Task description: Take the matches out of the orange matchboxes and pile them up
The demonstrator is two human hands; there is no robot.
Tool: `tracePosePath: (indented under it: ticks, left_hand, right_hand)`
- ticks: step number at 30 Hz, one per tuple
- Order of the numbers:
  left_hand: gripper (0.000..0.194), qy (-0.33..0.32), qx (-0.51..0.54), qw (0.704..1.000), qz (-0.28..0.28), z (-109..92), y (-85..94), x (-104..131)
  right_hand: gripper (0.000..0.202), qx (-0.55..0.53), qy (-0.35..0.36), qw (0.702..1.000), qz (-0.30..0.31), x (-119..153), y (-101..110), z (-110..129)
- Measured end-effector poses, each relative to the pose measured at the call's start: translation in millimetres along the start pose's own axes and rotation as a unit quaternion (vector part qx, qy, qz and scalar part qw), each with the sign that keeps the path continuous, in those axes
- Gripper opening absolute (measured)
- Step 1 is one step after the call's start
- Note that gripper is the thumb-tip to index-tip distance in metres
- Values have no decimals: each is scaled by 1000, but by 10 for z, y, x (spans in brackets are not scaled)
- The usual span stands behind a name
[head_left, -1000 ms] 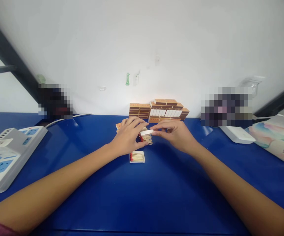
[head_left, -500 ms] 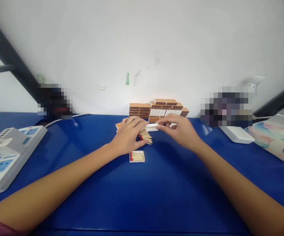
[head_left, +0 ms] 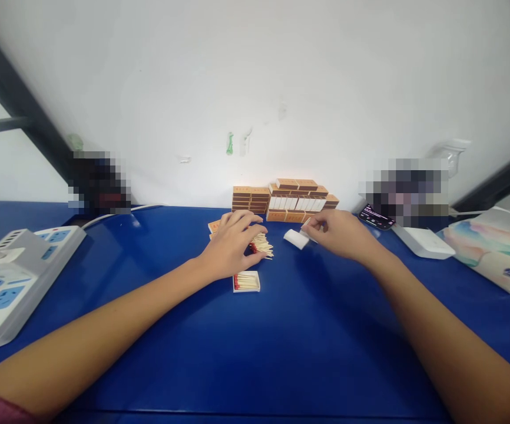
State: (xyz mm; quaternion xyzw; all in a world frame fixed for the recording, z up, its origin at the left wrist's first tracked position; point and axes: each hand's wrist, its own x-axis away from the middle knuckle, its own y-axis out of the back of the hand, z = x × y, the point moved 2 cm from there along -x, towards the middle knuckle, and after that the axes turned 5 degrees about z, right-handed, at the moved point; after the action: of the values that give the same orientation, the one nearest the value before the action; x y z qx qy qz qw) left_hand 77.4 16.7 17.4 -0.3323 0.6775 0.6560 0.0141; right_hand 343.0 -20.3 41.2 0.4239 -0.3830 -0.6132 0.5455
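Note:
My left hand (head_left: pixel 236 242) rests with fingers curved and apart over a heap of red-tipped matches (head_left: pixel 262 245), partly hiding it. Just in front of this hand lies an open white matchbox tray (head_left: pixel 247 282) holding a row of matches. My right hand (head_left: pixel 332 232) is closed in a pinch on a white matchbox tray (head_left: pixel 308 227), mostly covered by the fingers. Touching or very near it, a second white tray (head_left: pixel 296 239) lies at an angle on the blue table. An orange matchbox (head_left: pixel 213 226) peeks out behind my left hand.
Stacked matchboxes (head_left: pixel 297 201) stand against the wall behind my hands, with a smaller stack (head_left: pixel 250 199) to their left. A white power strip (head_left: pixel 20 277) sits at the left. On the right are a phone (head_left: pixel 376 217), a white box (head_left: pixel 427 242) and a tissue pack (head_left: pixel 493 247).
My right hand has moved right, away from the match heap. The white tray it held near my left hand is gone from there, and a tray now lies angled beside my right fingers.

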Motion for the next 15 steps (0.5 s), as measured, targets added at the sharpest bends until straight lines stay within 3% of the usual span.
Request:
tracePosePath:
  ticks: [7, 15]
  left_hand:
    - [42, -5, -6, 1000, 4, 12, -27, 8]
    - [37, -4, -19, 1000, -14, 33, -18, 10]
  right_hand:
    - [39, 33, 84, 995, 30, 35, -115, 91]
    - [21, 140, 85, 986, -6, 51, -132, 61]
